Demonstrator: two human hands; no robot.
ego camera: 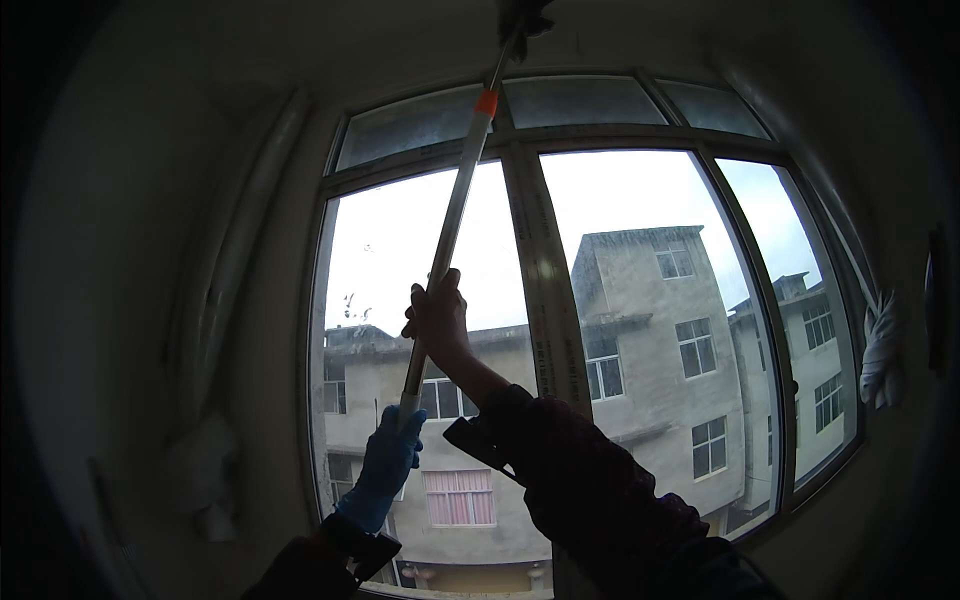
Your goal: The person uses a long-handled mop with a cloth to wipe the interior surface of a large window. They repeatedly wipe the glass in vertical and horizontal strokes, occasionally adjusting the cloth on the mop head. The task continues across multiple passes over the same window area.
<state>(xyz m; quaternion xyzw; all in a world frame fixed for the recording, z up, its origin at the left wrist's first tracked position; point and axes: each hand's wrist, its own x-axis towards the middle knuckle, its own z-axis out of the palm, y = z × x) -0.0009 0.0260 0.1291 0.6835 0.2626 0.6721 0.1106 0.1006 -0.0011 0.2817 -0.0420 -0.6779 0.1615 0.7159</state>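
Observation:
A long metal pole (pixel 457 202) with an orange collar rises steeply in front of a framed window. My left hand (pixel 390 454), in a blue glove, is closed around the pole's light-coloured lower end. Higher up, my bare right hand (pixel 439 319) wraps around the shaft. At the pole's top is a dark, ragged head (pixel 521 26), too dim to name, near the ceiling above the window. Both forearms are in dark sleeves.
The window frame (pixel 544 277) has several panes, with grey buildings (pixel 652 360) outside. A gathered curtain (pixel 251 255) hangs at the left. At the right, a bundle of light cloth (pixel 879 360) hangs beside the frame.

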